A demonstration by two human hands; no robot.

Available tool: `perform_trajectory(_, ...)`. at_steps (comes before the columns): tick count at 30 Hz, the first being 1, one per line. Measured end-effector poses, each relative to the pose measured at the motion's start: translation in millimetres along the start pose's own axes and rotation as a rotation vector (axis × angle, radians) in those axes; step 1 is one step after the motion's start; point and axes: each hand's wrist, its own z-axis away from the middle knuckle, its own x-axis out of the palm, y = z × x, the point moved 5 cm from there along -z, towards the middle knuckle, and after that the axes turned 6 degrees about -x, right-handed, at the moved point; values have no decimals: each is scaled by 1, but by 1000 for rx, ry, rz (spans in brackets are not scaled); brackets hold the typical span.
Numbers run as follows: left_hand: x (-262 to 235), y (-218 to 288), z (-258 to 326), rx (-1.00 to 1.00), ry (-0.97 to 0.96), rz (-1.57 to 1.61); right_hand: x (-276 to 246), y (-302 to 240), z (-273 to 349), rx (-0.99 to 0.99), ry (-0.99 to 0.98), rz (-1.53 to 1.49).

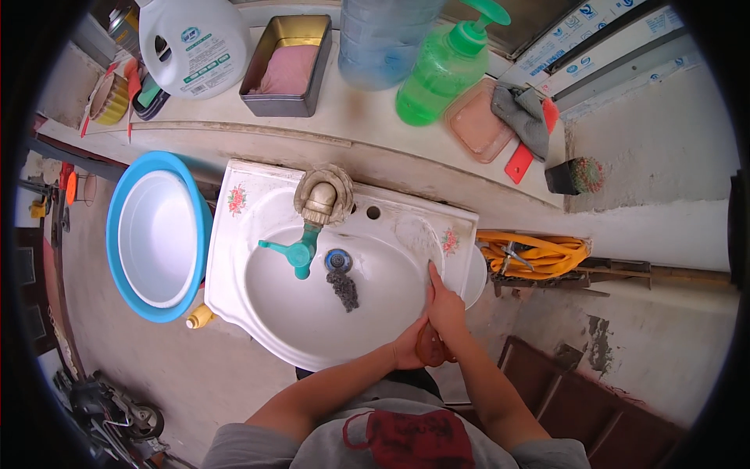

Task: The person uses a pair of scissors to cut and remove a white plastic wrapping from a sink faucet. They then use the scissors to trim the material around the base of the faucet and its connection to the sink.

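Small reddish-brown object [431, 348], kind unclear, is clasped between left hand [408, 349] and right hand [445, 309] at washbasin rim [457, 234]. Judged light, possibly wet and slippery; best cupped from both sides.

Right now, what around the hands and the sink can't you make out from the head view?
- Brown object between the left hand and right hand: mostly covered by both hands, so its kind is unclear.
- Dark clump in the basin below the drain: too small to identify.
- Teal tap: whether water runs cannot be told.
- Big clear bottle: top cut off by the upper edge.
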Motion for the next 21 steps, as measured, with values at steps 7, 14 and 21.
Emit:
perform_trajectory(7, 27, 28, 1, 47, -437, -25, -6, -3, -48, -6, 162, -172)
perform_trajectory(14, -15, -9, 11, 268, 156, 1, 11, -3, -2, 30, 169, -304)
perform_trajectory(21, 21, 39, 28, 228, 367, -321, 2, 9, -30, 112, 432, -508)
